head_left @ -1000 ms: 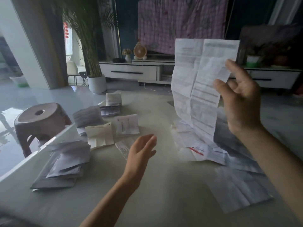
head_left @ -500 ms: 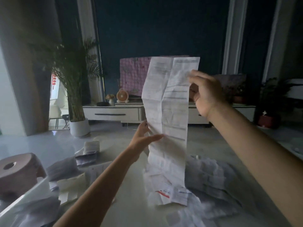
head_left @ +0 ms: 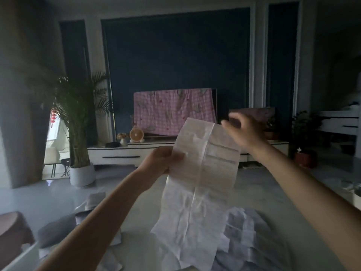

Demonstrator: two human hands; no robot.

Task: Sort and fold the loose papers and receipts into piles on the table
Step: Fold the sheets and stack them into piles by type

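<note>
White receipt point(head_left: 201, 182), long and creased down its middle, hangs upright above the table point(head_left: 140, 251). Left hand point(head_left: 162, 161) pinches its left edge between thumb and fingers. Right hand point(head_left: 246, 133), blurred, sits at the upper right corner with fingers curled; whether it grips the sheet cannot be told. Loose papers point(head_left: 246, 231) lie heaped under the receipt's lower end; 1 folded pile point(head_left: 93, 200) lies to the left.

The long sheet point(head_left: 199, 173) is thin matt paper, heavily creased, with a shiny streak down its middle fold. The crumpled papers point(head_left: 246, 231) look just as dull. The table point(head_left: 140, 249) is smooth and faintly glossy. Soft pink checked cloth point(head_left: 172, 110) hangs behind, and the floor point(head_left: 48, 196) gleams.
</note>
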